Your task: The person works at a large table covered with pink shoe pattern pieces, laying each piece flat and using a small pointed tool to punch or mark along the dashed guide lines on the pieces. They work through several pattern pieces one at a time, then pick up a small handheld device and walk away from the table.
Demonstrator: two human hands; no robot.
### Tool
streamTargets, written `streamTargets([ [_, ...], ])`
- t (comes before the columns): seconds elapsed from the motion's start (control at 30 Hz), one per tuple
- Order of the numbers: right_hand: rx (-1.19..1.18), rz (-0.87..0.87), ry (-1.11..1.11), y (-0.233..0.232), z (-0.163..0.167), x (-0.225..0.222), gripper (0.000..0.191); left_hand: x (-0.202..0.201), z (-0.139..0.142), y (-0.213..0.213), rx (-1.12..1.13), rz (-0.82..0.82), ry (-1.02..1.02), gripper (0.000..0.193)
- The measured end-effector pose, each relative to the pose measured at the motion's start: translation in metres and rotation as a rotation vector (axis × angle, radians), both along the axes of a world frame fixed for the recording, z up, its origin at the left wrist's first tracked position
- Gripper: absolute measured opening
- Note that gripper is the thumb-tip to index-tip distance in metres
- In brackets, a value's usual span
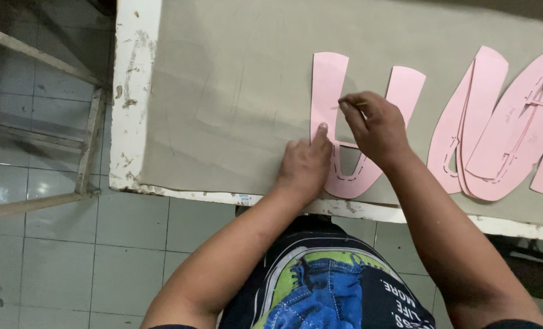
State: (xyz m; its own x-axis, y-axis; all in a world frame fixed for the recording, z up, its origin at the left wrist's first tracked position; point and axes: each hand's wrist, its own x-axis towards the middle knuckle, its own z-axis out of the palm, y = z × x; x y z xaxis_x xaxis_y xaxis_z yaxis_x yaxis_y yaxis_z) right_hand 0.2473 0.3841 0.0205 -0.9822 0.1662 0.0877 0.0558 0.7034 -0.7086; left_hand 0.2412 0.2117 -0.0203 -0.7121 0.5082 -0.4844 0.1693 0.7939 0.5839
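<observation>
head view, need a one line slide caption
Left hand pins a pink U-shaped paper pattern to grey material; right hand traces it.

Your landmark is the U-shaped pink paper pattern (338, 109), lying flat on the grey sheet-covered worktable (222, 91) near its front edge. Your left hand (305, 164) rests on the pattern's left arm, toward the bend. Your right hand (375, 125) sits just right of it, over the gap between the two arms, pinching a thin pencil-like stick (344, 106). Well to the pattern's right lies an overlapping stack of pink shoe-shaped paper patterns (503, 128). Far left of the pattern, beyond the table's edge, stands a wooden frame (88, 140) on the tiled floor (131, 244).
</observation>
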Motion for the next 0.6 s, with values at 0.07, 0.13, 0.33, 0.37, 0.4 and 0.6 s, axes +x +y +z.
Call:
streamTargets([
  [0.07, -0.090, -0.030, -0.046, 0.005, -0.002, 0.023, 0.015, -0.002, 0.005, -0.014, -0.003, -0.312, 0.450, 0.055],
  [0.13, -0.107, -0.041, -0.131, 0.003, -0.007, 0.046, 0.018, 0.001, 0.005, -0.016, 0.042, -0.304, 0.620, 0.067],
  [0.33, -0.045, -0.033, -0.043, -0.003, -0.023, 0.067, 0.017, 0.006, -0.002, -0.010, -0.007, -0.371, 0.636, 0.084],
  [0.37, -0.018, -0.019, 0.015, -0.004, -0.024, 0.067, 0.016, 0.005, -0.002, -0.011, -0.012, -0.378, 0.648, 0.087],
  [0.4, 0.019, -0.003, 0.015, -0.005, -0.024, 0.067, 0.015, 0.005, -0.002, -0.011, -0.023, -0.387, 0.632, 0.088],
  [0.6, 0.126, 0.075, 0.075, -0.009, -0.021, 0.064, 0.011, 0.008, -0.011, -0.011, -0.061, -0.407, 0.603, 0.089],
])
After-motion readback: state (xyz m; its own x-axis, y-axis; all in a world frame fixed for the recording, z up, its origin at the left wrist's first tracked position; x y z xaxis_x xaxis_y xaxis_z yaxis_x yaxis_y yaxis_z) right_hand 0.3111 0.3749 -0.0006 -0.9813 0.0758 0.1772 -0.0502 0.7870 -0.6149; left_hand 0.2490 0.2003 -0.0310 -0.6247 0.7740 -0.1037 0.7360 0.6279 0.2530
